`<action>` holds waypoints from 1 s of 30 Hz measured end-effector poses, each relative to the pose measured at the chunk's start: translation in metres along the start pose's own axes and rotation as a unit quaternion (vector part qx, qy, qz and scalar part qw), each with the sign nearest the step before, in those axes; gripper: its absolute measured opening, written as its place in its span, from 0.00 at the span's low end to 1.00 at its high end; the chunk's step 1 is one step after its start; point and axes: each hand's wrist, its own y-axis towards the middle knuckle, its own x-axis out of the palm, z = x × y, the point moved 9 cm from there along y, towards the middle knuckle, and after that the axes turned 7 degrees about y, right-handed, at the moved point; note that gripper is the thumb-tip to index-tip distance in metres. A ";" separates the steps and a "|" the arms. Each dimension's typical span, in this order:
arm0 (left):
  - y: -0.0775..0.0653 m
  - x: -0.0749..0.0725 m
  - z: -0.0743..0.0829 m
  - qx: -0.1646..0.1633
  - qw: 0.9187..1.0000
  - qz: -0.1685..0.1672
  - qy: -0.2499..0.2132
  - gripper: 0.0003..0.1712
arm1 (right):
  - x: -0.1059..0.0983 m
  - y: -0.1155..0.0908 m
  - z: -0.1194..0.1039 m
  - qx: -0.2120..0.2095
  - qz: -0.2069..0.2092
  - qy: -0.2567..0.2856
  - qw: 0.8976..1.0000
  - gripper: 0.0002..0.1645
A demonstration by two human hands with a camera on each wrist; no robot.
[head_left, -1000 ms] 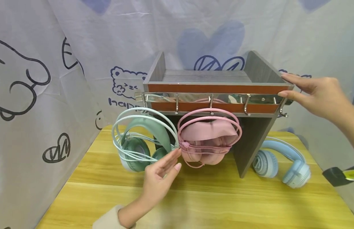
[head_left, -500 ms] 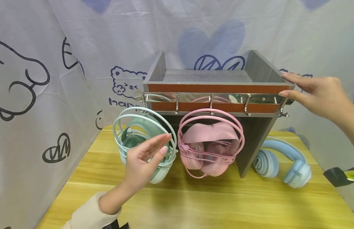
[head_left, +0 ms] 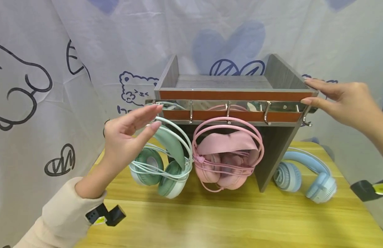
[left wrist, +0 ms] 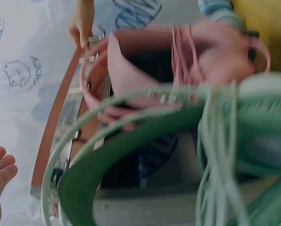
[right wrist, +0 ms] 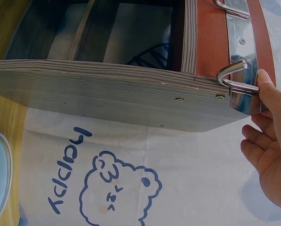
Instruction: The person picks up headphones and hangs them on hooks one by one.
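Observation:
My left hand (head_left: 124,134) is raised at the left end of the grey wooden shelf (head_left: 225,82), fingers extended and thumb apart, holding nothing. In the head view it overlaps the green headphones (head_left: 174,179), which hang from a hook at the left with their cord wrapped around them. Beside them hang pink headphones (head_left: 228,143), their cord also bundled, on a middle hook of the metal hook rail (head_left: 206,105). My right hand (head_left: 349,103) grips the shelf's front right corner, thumb on the rail's end (right wrist: 246,101).
Light blue headphones (head_left: 318,182) lie on the yellow wood-grain table (head_left: 210,220), right of the shelf's side panel (head_left: 272,151). Bare hooks (head_left: 267,113) jut from the rail's right part. A white printed cloth (head_left: 86,69) stands behind and at the sides.
My left hand has moved up and left from between the two hanging headphones to the shelf's left end. The hanging headphones have swung and turned slightly. My right hand stays at the corner.

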 end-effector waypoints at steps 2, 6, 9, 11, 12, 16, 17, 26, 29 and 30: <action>0.009 -0.003 -0.003 0.000 1.000 0.001 0.008 0.15 | 0.001 0.000 0.001 0.007 -0.003 0.005 1.000 0.30; 0.024 -0.008 -0.013 -0.006 0.999 0.007 0.038 0.16 | 0.003 -0.001 0.001 0.009 -0.006 0.007 1.000 0.30; 0.030 -0.009 -0.024 -0.009 0.997 -0.002 0.079 0.18 | 0.006 -0.001 -0.001 -0.003 -0.004 0.003 1.000 0.31; 0.033 -0.008 -0.031 -0.005 0.994 -0.015 0.107 0.19 | 0.007 -0.001 -0.003 -0.014 -0.001 0.004 1.000 0.31; 0.034 -0.007 -0.035 -0.003 0.993 -0.019 0.120 0.19 | 0.007 -0.001 -0.004 -0.018 0.000 0.006 1.000 0.31; 0.040 -0.003 -0.046 0.018 0.986 -0.032 0.163 0.20 | 0.007 -0.001 -0.004 -0.021 0.000 0.008 1.000 0.31; 0.041 -0.002 -0.050 0.016 0.985 -0.034 0.170 0.20 | 0.006 -0.001 -0.003 -0.019 -0.001 0.008 1.000 0.31; 0.046 0.006 -0.070 -0.001 0.984 -0.060 0.167 0.22 | 0.001 -0.001 -0.002 -0.009 0.004 0.002 1.000 0.31; 0.047 0.007 -0.074 -0.007 0.986 -0.061 0.156 0.22 | -0.001 -0.001 -0.002 -0.010 0.008 0.002 1.000 0.31; 0.047 0.007 -0.075 -0.009 0.986 -0.061 0.154 0.21 | -0.001 -0.001 -0.002 -0.010 0.009 0.002 1.000 0.31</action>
